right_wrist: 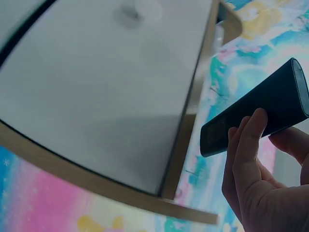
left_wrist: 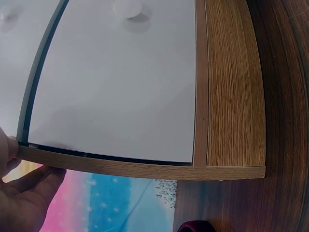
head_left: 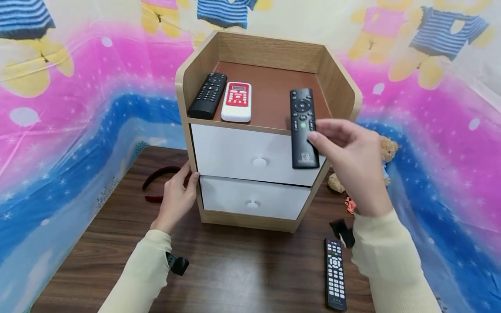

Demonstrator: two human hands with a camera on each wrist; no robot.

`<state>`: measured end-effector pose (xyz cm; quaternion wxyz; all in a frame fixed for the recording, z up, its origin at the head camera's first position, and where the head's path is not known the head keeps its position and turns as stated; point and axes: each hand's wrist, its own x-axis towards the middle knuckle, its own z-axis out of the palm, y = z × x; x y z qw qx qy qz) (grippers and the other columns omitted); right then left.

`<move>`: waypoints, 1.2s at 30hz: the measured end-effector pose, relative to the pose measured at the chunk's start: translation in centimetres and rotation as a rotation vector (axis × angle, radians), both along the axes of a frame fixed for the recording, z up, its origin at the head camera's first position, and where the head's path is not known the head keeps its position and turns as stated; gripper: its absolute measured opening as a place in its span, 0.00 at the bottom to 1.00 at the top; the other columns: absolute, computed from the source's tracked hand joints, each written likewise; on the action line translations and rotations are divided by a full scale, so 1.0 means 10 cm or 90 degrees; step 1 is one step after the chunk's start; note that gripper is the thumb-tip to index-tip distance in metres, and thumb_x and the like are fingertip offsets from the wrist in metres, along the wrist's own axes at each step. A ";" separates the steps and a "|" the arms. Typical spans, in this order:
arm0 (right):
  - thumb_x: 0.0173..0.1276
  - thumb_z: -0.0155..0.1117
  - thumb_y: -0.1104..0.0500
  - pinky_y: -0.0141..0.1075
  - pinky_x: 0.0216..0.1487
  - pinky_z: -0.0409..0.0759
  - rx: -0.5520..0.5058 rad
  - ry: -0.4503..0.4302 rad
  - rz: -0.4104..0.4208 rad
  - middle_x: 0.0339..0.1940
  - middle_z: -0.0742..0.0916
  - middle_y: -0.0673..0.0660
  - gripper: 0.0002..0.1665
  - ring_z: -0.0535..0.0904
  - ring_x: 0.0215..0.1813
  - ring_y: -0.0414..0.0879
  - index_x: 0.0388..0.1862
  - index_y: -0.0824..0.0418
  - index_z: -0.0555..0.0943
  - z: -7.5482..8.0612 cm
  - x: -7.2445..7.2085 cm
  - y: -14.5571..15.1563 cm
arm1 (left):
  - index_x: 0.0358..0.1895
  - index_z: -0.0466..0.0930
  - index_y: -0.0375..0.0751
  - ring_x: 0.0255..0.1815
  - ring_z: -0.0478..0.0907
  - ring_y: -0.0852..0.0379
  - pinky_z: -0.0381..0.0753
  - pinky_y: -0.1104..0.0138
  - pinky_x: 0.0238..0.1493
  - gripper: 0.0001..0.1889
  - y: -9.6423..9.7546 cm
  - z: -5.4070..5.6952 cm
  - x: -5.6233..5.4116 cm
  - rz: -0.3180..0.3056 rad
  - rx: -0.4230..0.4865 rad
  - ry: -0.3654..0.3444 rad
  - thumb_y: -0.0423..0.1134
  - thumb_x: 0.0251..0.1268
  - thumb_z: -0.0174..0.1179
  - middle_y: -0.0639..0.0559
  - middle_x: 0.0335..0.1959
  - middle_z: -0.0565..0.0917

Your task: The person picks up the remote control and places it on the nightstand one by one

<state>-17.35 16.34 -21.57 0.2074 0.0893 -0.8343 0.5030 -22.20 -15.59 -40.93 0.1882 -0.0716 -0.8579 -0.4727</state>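
A black remote control [head_left: 303, 143] is pinched between the thumb and fingers of my right hand [head_left: 352, 161], held up in front of the cabinet's upper drawer. The right wrist view shows the fingers under the back of this remote [right_wrist: 260, 106]. My left hand [head_left: 178, 198] grips the left front edge of the small wooden cabinet [head_left: 246, 221], thumb on the front; in the left wrist view its fingers [left_wrist: 43, 186] bend round that edge. On the brown top lie another black remote [head_left: 208, 95] and a white remote with a red face [head_left: 237, 102], side by side at the left.
Two white drawers with round knobs [head_left: 259, 162] face me, both closed. A black remote with white buttons [head_left: 335, 276] lies on the dark wooden table [head_left: 235, 269] at right. A teddy bear [head_left: 387, 150] sits behind my right hand, a dark headband [head_left: 158, 174] left of the cabinet.
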 end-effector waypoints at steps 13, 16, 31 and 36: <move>0.67 0.70 0.54 0.32 0.41 0.85 -0.047 -0.157 0.042 0.50 0.87 0.58 0.19 0.88 0.38 0.42 0.52 0.62 0.85 0.29 -0.79 -0.40 | 0.76 0.62 0.40 0.59 0.78 0.40 0.81 0.46 0.50 0.27 -0.03 -0.01 0.00 0.000 0.001 0.003 0.44 0.80 0.47 0.35 0.65 0.76; 0.66 0.70 0.53 0.33 0.39 0.85 -0.039 -0.191 0.032 0.53 0.85 0.57 0.19 0.89 0.40 0.44 0.52 0.61 0.86 0.34 -0.87 -0.46 | 0.76 0.62 0.40 0.58 0.79 0.40 0.82 0.47 0.49 0.26 -0.03 -0.01 0.00 -0.002 0.003 0.003 0.44 0.80 0.47 0.35 0.64 0.76; 0.69 0.67 0.47 0.31 0.41 0.84 0.098 -0.203 -0.016 0.48 0.84 0.56 0.20 0.84 0.41 0.45 0.53 0.57 0.86 0.30 -0.97 -0.61 | 0.76 0.61 0.40 0.57 0.79 0.39 0.81 0.46 0.49 0.27 -0.02 0.00 0.01 -0.003 0.005 0.003 0.44 0.80 0.46 0.34 0.64 0.76; 0.69 0.67 0.48 0.32 0.44 0.84 0.089 -0.189 -0.023 0.51 0.85 0.56 0.20 0.85 0.44 0.44 0.53 0.58 0.86 0.27 -0.96 -0.59 | 0.76 0.62 0.40 0.56 0.80 0.41 0.82 0.47 0.48 0.26 -0.01 0.00 0.01 -0.006 0.011 0.003 0.44 0.80 0.47 0.35 0.62 0.78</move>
